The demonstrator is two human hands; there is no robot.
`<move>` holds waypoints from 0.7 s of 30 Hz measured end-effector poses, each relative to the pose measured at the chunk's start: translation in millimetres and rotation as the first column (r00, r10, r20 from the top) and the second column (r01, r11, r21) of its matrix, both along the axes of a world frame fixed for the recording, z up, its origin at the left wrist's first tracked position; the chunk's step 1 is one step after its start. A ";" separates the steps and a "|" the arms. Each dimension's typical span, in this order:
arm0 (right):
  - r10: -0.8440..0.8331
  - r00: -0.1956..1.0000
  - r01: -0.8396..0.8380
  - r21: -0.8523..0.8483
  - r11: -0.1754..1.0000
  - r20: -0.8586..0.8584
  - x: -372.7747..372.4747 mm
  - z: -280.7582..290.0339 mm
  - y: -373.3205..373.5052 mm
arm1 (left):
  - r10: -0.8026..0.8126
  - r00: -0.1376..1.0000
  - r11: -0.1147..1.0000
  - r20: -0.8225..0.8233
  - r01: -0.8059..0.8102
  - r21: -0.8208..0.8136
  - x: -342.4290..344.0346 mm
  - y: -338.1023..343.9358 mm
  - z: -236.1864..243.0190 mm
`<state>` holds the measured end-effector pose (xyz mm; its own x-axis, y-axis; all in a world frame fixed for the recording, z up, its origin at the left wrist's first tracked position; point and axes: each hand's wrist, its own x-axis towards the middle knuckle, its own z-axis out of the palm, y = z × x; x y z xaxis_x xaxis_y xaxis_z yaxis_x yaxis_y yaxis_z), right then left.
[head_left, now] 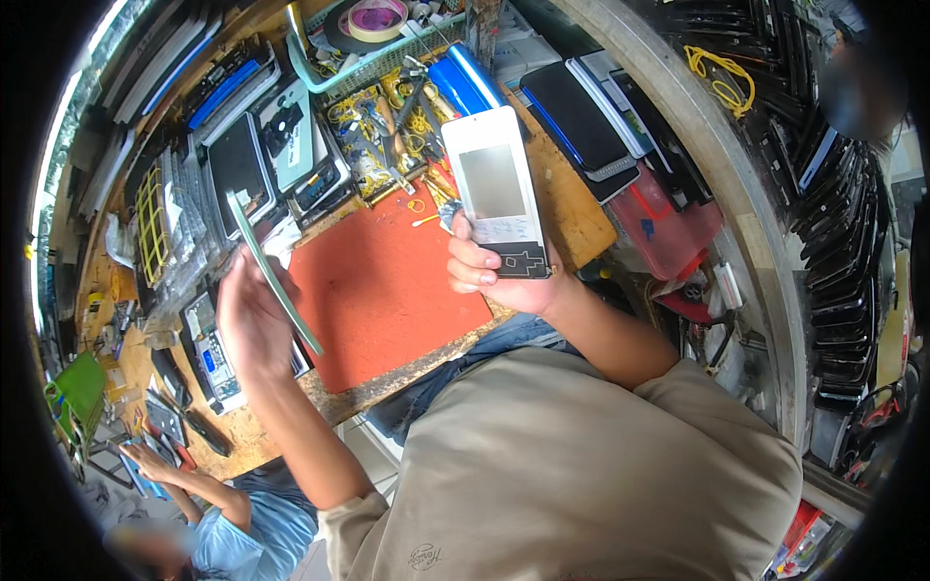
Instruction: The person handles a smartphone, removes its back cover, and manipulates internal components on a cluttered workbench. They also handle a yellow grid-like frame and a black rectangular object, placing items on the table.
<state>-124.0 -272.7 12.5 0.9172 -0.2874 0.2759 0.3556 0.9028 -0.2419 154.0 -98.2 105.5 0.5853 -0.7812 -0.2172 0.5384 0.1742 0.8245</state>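
My right hand [523, 290] grips the lower end of a phone display panel [496, 179], raised upright over the mat's right side. The panel's face toward me is white with a grey rectangle, and a black strip crosses its bottom. In my left hand [254, 324] is a thin, pale green phone back cover [263, 266], seen almost edge-on. My fingers lie behind it, partly hidden. Below and between both hands lies an orange-red work mat [378, 295] on the wooden bench.
Opened phones [242, 165] lie at the left, near a tray of small tools [392, 131]. A green basket [378, 63] holds tape rolls. More phones [576, 116] and a red translucent box [664, 218] sit right. A co-worker in a blue shirt [257, 523] is at lower left.
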 end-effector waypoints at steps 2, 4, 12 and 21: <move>0.028 1.000 -0.028 0.000 1.000 -0.007 4.4 -1.1 3.8 | -0.090 0.991 0.994 -0.103 0.083 -0.071 -37.6 20.9 -24.9; 0.029 0.999 -0.030 -0.014 0.999 -0.040 8.1 0.3 8.7 | 0.084 0.995 0.994 -0.059 -0.080 0.070 -67.5 32.5 -42.1; 0.064 0.985 -0.069 -0.025 0.997 -0.159 25.7 16.7 28.2 | 0.237 0.969 0.971 -0.073 -0.237 0.008 -84.9 49.7 -58.5; 0.135 0.981 -0.135 0.010 0.991 -0.139 24.3 15.9 33.1 | 0.213 0.943 0.955 -0.256 -0.256 -0.150 -95.3 36.5 -60.0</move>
<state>-99.7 -239.6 28.3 0.9769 -0.1582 0.1434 0.1933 0.9404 -0.2799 58.7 -61.7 45.4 0.7059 -0.6664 -0.2400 0.6385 0.4519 0.6230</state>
